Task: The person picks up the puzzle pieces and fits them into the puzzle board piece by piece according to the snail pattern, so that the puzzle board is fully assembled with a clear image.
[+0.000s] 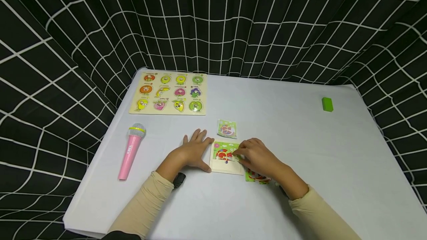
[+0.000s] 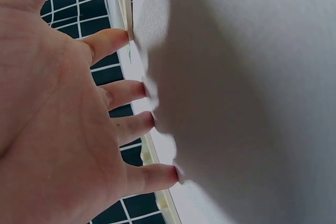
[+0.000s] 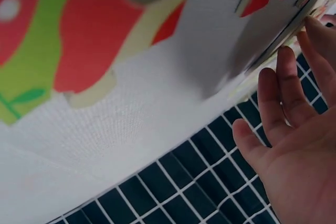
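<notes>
- Two beige sleeves (image 1: 143, 199) are entering from the near side, one on either side of the puzzle tray (image 1: 227, 167).
- Loose picture pieces (image 1: 249, 177), green and red, are lying just right of the tray's near corner, partly hidden under the right hand (image 1: 258, 156).
- The puzzle tray itself is lying flat on the white tablecloth (image 1: 293, 121), between the hands. It is looking almost square, so I cannot tell a long axis; its left and right edges are running away from the person, with the near edge slanting slightly. Its bare strip is facing the person, while the fitted pieces (image 1: 220, 155) are filling the far part.
- The left hand (image 1: 195, 150) is spreading its fingers at the tray's left side, thumb at the near corner and index finger at the far one.
- The right hand is bending its fingers over the tray's right side, thumb and index finger coming close together; I cannot tell whether they are pinching a piece.
- A pink microphone (image 1: 131, 151) is lying well left of the tray, its silver head pointing away from the person.
- A small picture card (image 1: 227, 129) is lying just beyond the tray.
- A green block (image 1: 327, 104) is resting far right beyond the tray.
- A fruit board (image 1: 169, 106) is lying beyond and left of the tray, its long axis running sideways.
- A black gridded curtain (image 1: 220, 29) is hanging behind everything.
</notes>
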Demonstrator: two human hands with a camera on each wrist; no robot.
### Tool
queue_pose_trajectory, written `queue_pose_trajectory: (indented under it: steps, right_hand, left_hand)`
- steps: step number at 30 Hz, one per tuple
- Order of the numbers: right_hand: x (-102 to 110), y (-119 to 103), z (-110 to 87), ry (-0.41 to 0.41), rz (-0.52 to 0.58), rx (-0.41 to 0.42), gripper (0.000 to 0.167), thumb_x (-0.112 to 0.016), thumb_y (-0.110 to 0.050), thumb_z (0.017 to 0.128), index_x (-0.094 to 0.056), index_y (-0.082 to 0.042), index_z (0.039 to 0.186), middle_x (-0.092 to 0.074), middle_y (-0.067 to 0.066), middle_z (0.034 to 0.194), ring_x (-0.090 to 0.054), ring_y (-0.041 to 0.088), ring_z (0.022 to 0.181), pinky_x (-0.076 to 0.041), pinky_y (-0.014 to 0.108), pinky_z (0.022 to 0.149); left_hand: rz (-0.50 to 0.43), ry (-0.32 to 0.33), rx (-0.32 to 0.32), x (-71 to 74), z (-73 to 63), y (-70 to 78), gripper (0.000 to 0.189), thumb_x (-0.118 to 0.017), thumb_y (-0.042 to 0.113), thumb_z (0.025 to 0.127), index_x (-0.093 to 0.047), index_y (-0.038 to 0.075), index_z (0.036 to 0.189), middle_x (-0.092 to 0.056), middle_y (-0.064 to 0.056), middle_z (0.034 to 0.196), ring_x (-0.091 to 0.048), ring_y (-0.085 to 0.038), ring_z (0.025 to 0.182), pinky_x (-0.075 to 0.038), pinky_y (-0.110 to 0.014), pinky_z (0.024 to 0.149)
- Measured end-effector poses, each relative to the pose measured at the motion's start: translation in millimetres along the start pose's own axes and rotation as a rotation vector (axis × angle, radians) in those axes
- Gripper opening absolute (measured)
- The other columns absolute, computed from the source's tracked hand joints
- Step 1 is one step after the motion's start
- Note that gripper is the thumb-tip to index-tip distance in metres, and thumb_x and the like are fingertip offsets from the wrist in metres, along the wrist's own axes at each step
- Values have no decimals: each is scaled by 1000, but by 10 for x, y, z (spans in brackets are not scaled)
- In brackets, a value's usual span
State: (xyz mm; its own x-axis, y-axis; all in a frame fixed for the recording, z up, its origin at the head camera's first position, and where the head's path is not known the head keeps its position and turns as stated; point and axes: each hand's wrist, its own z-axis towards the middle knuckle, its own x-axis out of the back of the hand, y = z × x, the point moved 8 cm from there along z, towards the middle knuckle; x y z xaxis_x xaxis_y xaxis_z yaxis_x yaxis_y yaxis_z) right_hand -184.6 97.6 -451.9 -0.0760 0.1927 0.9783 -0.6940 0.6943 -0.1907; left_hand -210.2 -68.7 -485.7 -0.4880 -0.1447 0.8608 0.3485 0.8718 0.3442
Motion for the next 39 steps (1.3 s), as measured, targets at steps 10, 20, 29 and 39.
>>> queue_pose_trajectory:
  steps: [10, 20, 29, 39]
  right_hand:
    - [-3, -44, -41, -30, 1, -1, 29, -77, -20, 82, -73, -15, 111, -64, 0, 102, -58, 20, 99, -42, 47, 98]
    - [116, -37, -213, -69, 37, -34, 32, -78, -23, 82, -71, -14, 112, -66, 1, 110, -58, 23, 110, -40, 48, 101]
    - [114, -68, -399, -85, 71, -18, 22, -80, -19, 76, -73, -19, 97, -68, -8, 96, -60, 16, 98, -40, 42, 100]
    - [47, -150, -468, -67, 31, 19, 27, -85, -16, 72, -71, -17, 96, -65, -8, 91, -59, 15, 93, -43, 42, 96]
  left_hand:
    - [0, 5, -6, 8, -10, 19, 104, -86, 51, 65, -35, 19, 149, -11, -16, 162, -2, -39, 149, -13, -70, 110]
    - [3, -4, -6, 4, -23, 23, 104, -85, 51, 66, -33, 18, 150, -10, -16, 162, -1, -38, 149, -12, -70, 110]
    - [9, -16, 1, 4, -7, 7, 105, -85, 52, 67, -31, 19, 151, -8, -15, 162, 0, -37, 149, -11, -68, 111]
    - [-10, -6, 3, 2, -6, 11, 105, -86, 50, 66, -33, 18, 150, -9, -15, 162, 0, -37, 149, -10, -69, 111]
